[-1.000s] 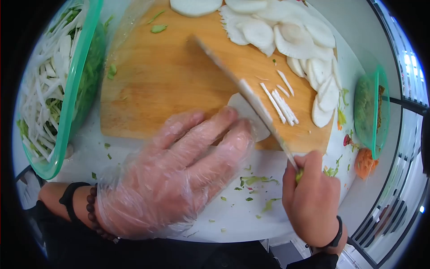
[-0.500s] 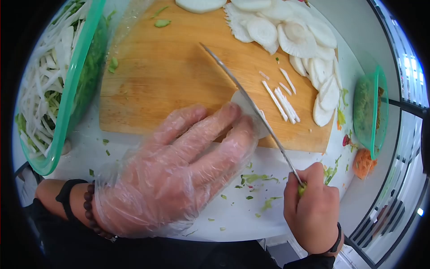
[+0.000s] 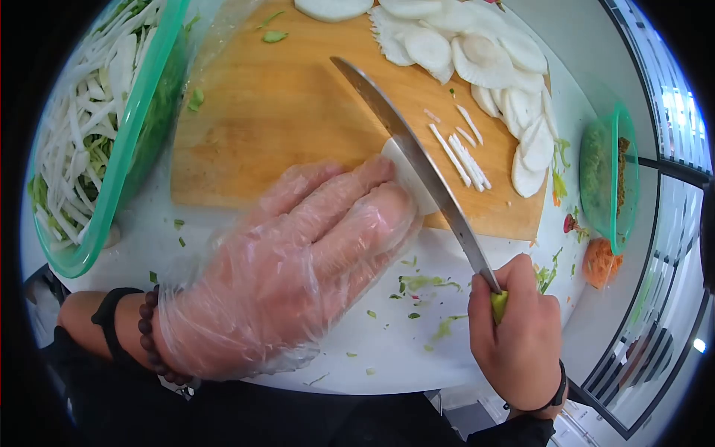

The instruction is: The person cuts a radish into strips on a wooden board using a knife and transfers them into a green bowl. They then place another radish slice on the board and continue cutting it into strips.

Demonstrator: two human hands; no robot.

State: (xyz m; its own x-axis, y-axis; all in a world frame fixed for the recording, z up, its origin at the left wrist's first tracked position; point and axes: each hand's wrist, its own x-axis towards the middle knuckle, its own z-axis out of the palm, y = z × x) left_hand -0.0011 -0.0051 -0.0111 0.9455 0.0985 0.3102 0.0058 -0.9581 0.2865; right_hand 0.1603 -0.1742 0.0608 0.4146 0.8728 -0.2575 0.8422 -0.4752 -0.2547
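Note:
My left hand (image 3: 290,272), in a clear plastic glove, presses its fingertips on a white radish slice (image 3: 409,176) near the front edge of the wooden cutting board (image 3: 261,112). Much of that slice lies hidden under the fingers and the blade. A kitchen knife (image 3: 424,165) slants across the slice's right side, its blade tilted so that the flat face shows. My bare right hand (image 3: 518,335) is closed round its green handle. Several thin radish strips (image 3: 467,160) lie on the board to the right of the blade.
Overlapping radish slices (image 3: 491,63) line the board's far right. At left stands a green-rimmed container (image 3: 138,141) of white shreds and greens. A smaller green container (image 3: 617,179) and orange shreds (image 3: 602,262) sit at right. Green scraps (image 3: 424,283) litter the white table.
The knife has rolled so that more of its blade face shows, and its tip sits slightly higher. My left hand stays on the slice. The whole view has shifted a little.

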